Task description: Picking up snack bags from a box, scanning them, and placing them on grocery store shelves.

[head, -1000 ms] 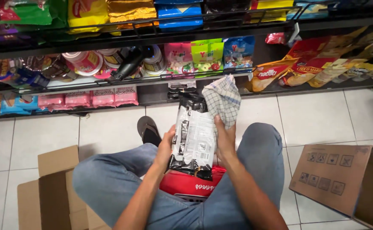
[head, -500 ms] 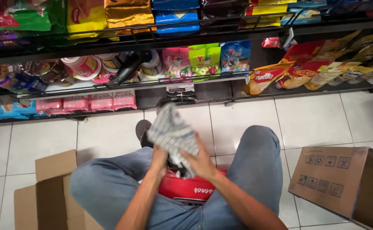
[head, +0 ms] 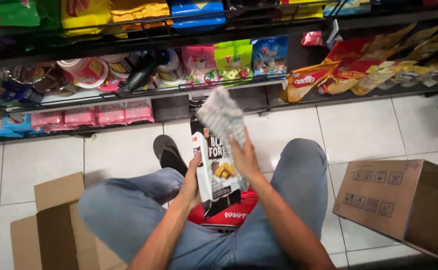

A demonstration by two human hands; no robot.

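Observation:
I sit on a red stool (head: 229,216) in front of low shop shelves. My left hand (head: 193,181) grips the left edge of a black and white snack bag (head: 215,172), held upright between my knees with its front side toward me. My right hand (head: 245,159) holds a white checked cloth (head: 222,117) against the bag's upper right part. The cloth sticks up above the bag and looks blurred.
An open cardboard box (head: 59,227) stands at my left knee, a closed one (head: 396,200) at my right. The shelves (head: 179,90) ahead hold cups, candy packs and snack bags. A black scanner-like tool (head: 141,72) lies on the middle shelf. White tiled floor (head: 364,130) lies between.
One second ago the bag showed its back with the cloth at its top right. Then the cloth covered the bag low down. Now the bag's front faces me and the cloth is up again.

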